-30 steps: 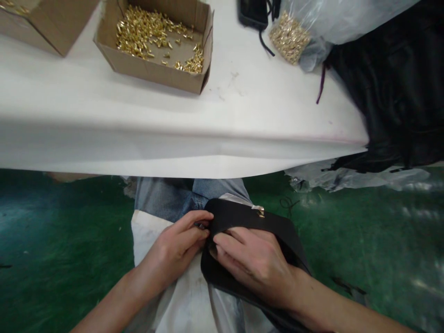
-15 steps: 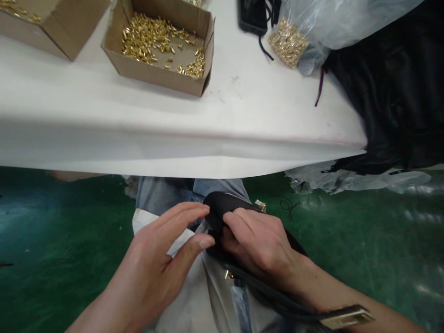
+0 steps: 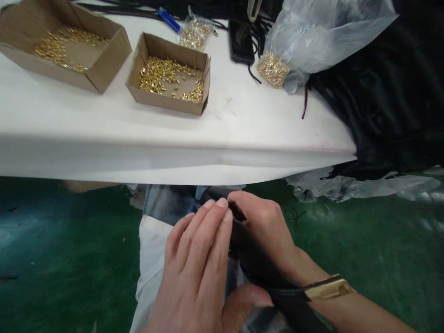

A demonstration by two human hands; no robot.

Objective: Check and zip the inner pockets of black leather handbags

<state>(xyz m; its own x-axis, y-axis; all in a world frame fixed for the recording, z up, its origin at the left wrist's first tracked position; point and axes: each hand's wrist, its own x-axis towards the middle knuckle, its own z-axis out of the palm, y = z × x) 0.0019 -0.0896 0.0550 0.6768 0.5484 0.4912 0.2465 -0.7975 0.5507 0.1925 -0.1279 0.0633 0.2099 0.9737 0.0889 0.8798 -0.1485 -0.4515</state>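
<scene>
Black bag [image 3: 248, 247]: over the lap [image 3: 161, 206], seemingly for support. Left hand [image 3: 194, 268]: open, fingers extended beside the bag's left side, apparently for bracing. Right hand [image 3: 268, 226]: right side, fingers partly hidden, grip impossible to tell. Box [image 3: 166, 101] of gold studs [image 3: 154, 74]: on table [image 3: 249, 125], perhaps for easy reach.

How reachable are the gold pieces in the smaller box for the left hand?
Likely yes: the smaller box is open-topped, nothing covers the gold pieces, and the left hand seems to have a free way over the white table.
</scene>
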